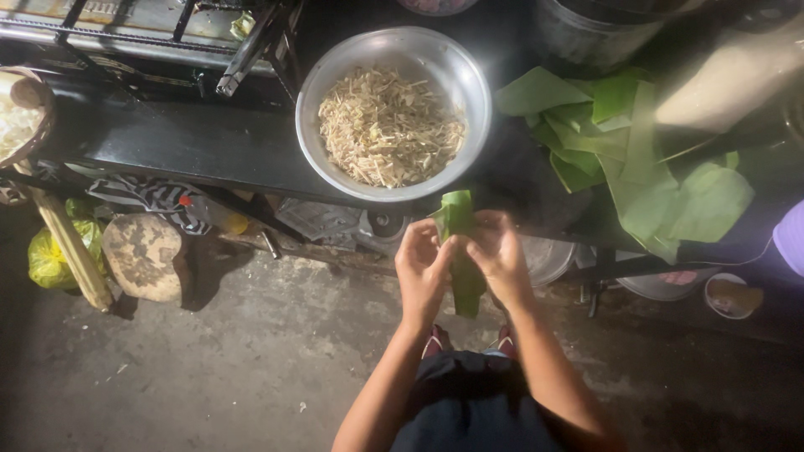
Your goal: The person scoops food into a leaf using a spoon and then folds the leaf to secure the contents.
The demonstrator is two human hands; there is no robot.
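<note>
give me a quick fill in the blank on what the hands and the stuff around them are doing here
1. Both hands, the left hand and the right hand, hold a folded green ____.
2. The metal bowl holds pale ____ food.
3. Loose green leaves lie to the ____ of the bowl.

Missing words: leaf; shredded; right
</note>
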